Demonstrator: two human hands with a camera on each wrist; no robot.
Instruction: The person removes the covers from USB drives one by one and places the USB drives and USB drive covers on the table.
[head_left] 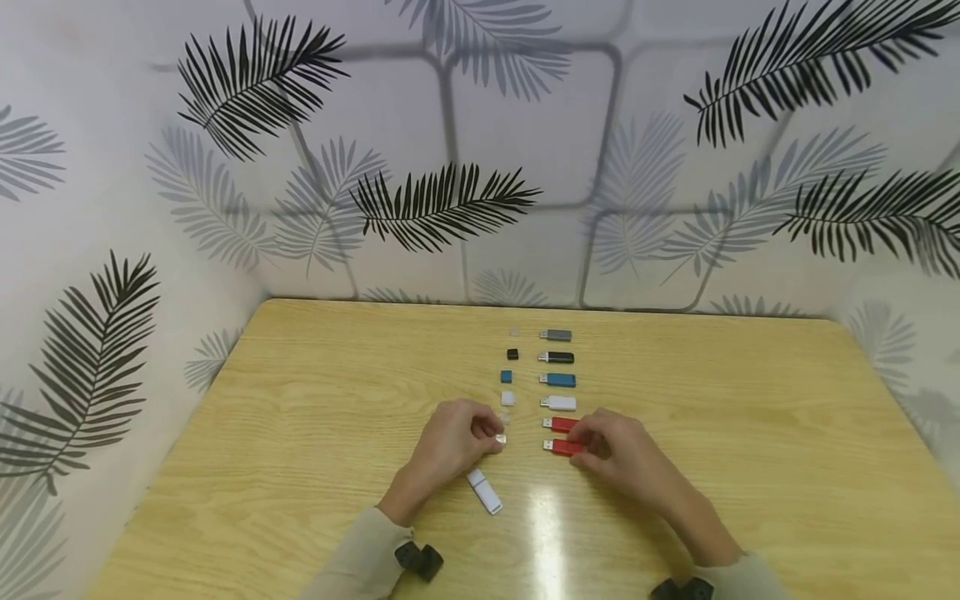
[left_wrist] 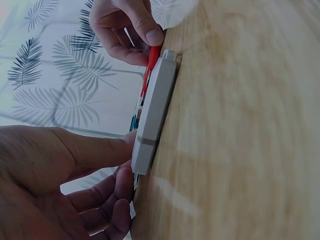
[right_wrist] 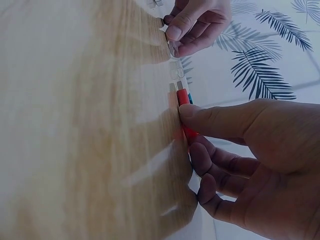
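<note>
Between thumb and fingertips, my left hand (head_left: 454, 438) pinches a small clear cap (head_left: 501, 439) at the near end of a column of caps. My right hand (head_left: 617, 447) grips the nearest red USB stick (head_left: 562, 447) by its rear end, with the metal plug pointing left. A second red USB stick (head_left: 558, 424) lies just beyond it, partly behind the fingers. Beside my left wrist lies a white USB stick (head_left: 487, 495) with its cap on; it looms large in the left wrist view (left_wrist: 156, 107).
Farther back lie white (head_left: 560, 403), blue (head_left: 559, 380), black (head_left: 557, 357) and grey (head_left: 557, 335) USB sticks. Left of them are white (head_left: 507, 398), blue (head_left: 506, 377) and black (head_left: 513, 354) caps, plus faint clear ones. A patterned wall borders the wooden table (head_left: 300, 375).
</note>
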